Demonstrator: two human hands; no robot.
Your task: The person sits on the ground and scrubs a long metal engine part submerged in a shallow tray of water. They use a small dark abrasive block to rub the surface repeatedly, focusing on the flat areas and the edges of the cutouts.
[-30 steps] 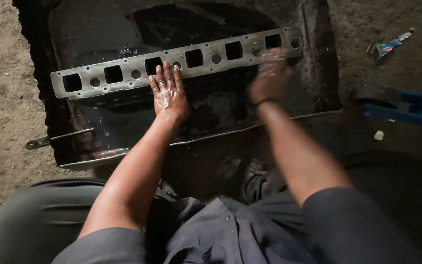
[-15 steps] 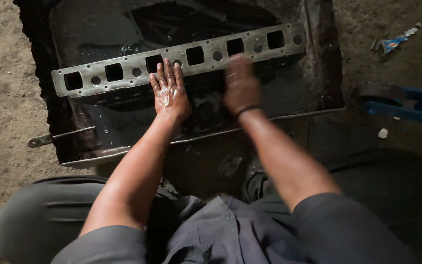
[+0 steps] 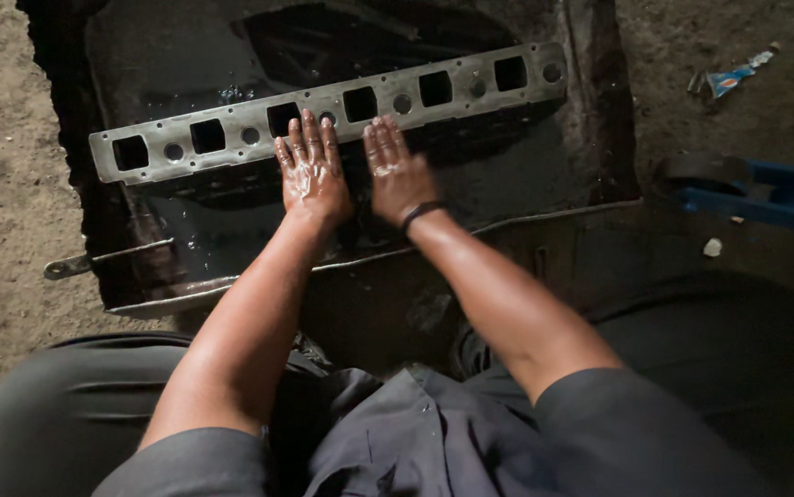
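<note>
Oily tray (image 3: 590, 110) holds metal plate (image 3: 323, 106); both hands' (image 3: 312, 170) fingers flat, spread, touching it.

One package was in view: a small, crumpled wrapper (image 3: 733, 78) lay on the dirt floor (image 3: 11, 212) near the upper right corner, well apart from both hands. It was elongated and flattened, lying tilted, coloured blue and white with a small red-orange patch. Its print was too small to make out. No labels, signs or screens were visible.
</note>
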